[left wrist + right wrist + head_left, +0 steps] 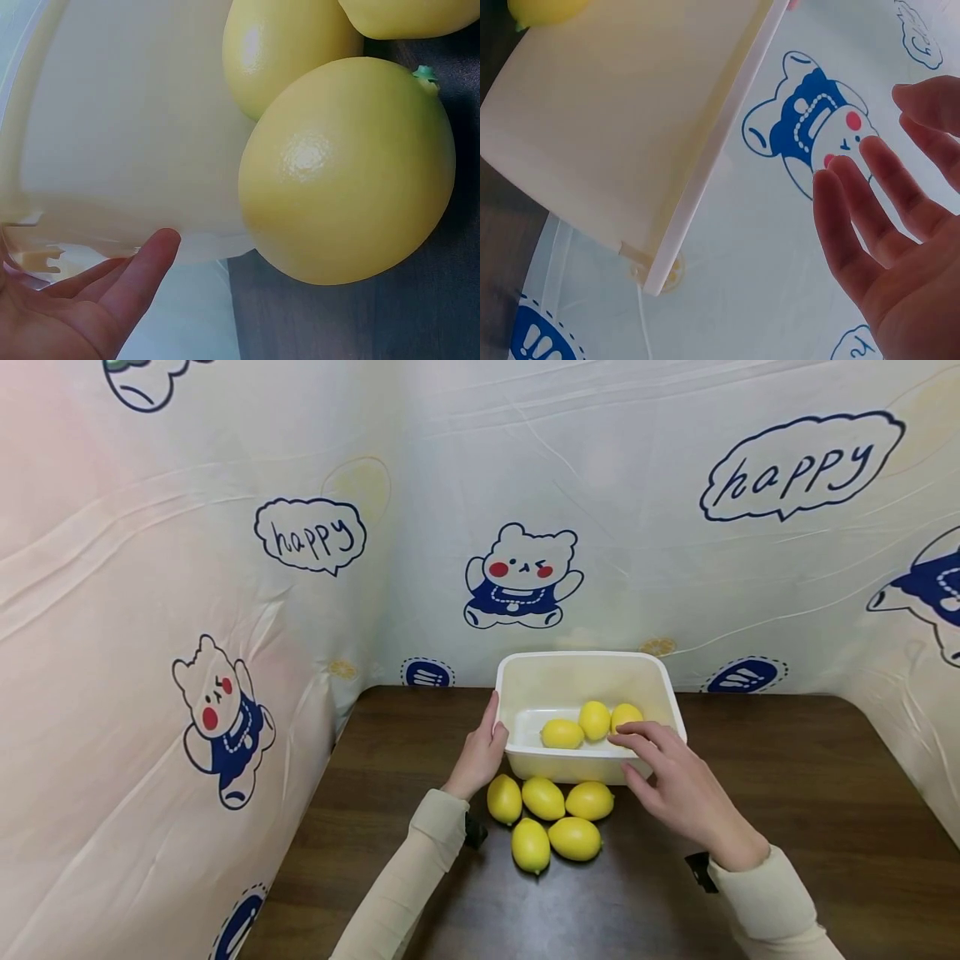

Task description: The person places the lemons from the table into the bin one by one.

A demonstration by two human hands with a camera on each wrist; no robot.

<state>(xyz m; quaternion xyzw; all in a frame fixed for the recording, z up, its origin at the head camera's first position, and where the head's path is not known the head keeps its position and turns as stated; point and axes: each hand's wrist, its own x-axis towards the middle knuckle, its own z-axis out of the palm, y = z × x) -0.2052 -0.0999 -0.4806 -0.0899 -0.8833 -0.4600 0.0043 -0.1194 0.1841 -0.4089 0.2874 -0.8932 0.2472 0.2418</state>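
Observation:
A white plastic bin (pixel 555 766) stands on the table with 3 yellow lemons inside, one (pixel 562 734) lying at the left. My left hand (pixel 480 756) rests along the bin's left side, fingers straight against the wall and thumb (pixel 154 262) by the front corner. Over the right part of the front rim hovers my right hand (pixel 675 777), its fingertips spread above the opening near the right lemon (pixel 625 714). Nothing is between its fingers (pixel 844 225). Several more lemons (pixel 575 838) lie grouped on the table in front of the bin.
The dark wooden table (pixel 810 802) extends to both sides of the bin. Pale printed cloth (pixel 420 552) hangs behind the table and at its left and right, close to the bin's back. Each wrist wears a small black device (pixel 702 871) below the sleeve cuff.

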